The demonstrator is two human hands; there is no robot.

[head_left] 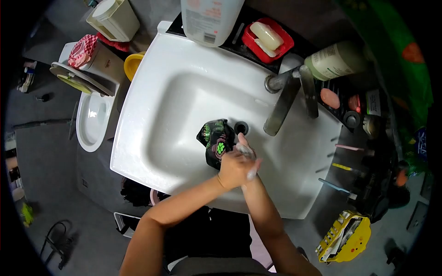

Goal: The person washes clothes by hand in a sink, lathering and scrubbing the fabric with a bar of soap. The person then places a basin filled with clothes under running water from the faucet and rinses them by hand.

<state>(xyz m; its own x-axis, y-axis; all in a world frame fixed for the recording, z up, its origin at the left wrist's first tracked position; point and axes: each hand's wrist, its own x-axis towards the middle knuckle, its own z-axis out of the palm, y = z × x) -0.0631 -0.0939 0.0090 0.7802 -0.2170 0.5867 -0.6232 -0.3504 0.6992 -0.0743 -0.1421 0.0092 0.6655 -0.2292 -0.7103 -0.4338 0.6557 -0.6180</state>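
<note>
Lying beside left hand point(235, 169), black packet point(216, 143), long axis roughly near-to-far

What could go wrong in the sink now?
The black packet lies close beside the drain, so it might slide over the hole and cover it. The left hand and right hand have what looks like white suds on them, so something they pick up could slip. The hands are also right by the packet, so some suds might drip onto it.
</note>
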